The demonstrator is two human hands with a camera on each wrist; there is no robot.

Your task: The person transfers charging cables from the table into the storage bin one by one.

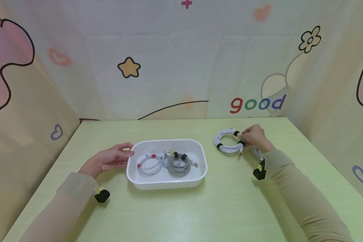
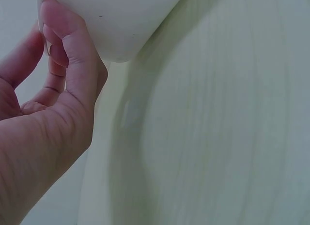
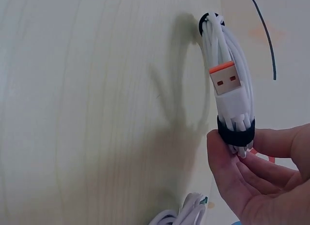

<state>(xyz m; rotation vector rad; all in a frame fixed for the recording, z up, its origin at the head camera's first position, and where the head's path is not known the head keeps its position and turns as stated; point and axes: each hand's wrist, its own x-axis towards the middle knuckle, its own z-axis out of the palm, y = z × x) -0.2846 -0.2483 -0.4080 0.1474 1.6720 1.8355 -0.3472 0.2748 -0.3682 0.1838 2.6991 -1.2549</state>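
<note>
My left hand (image 1: pixel 113 158) pinches the left rim of a white plastic bin (image 1: pixel 166 184), with thumb and fingers on either side of the rim in the left wrist view. In the bin lie a grey coiled cable (image 1: pixel 179 171) with black ties and a thin white coiled cable (image 1: pixel 150 173) with red ties, partly overlapping more cable. Right of the bin, my right hand (image 1: pixel 257 137) pinches a white coiled USB cable (image 1: pixel 230 149) at a black tie. In the right wrist view its USB plug (image 3: pixel 225 81) shows an orange edge, and the coil is raised off the table.
Another white cable bundle (image 1: pixel 257 153) lies on the table below my right wrist, partly hidden by it. The light wooden table (image 1: pixel 169 215) ends at a printed curtain (image 1: pixel 169 84) behind and at both sides.
</note>
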